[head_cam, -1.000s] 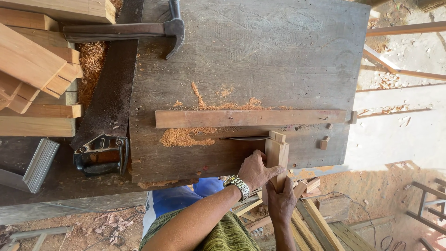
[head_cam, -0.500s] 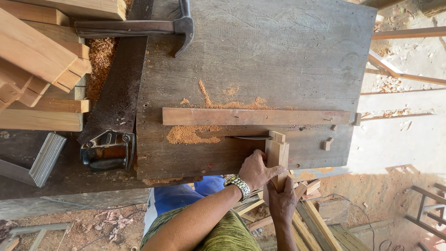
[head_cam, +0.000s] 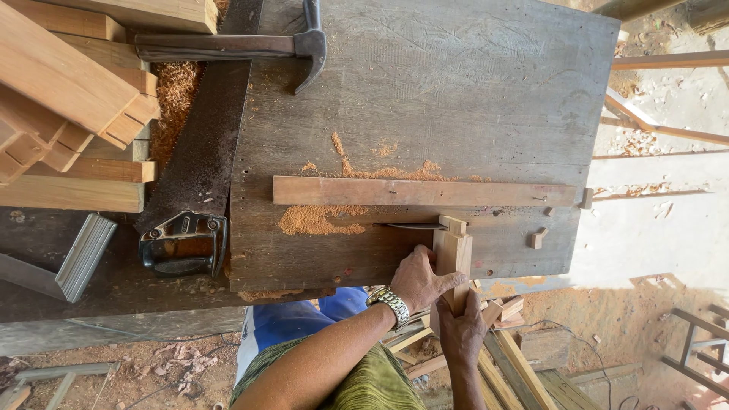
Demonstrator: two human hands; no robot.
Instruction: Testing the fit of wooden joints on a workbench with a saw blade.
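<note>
Wooden block (head_cam: 452, 257) stands at the table (head_cam: 456, 83) edge, left hand (head_cam: 420, 279) and right hand (head_cam: 460, 330) both clenched around it. Beyond the fingers lie a batten (head_cam: 421, 192) and sawdust (head_cam: 315, 220); cutting looks done, fitting remains.

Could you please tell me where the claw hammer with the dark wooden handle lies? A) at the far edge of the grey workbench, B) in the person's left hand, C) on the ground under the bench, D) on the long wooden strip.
A: the claw hammer with the dark wooden handle lies at the far edge of the grey workbench, apart from both hands, which grip the short pale wooden block.
</note>
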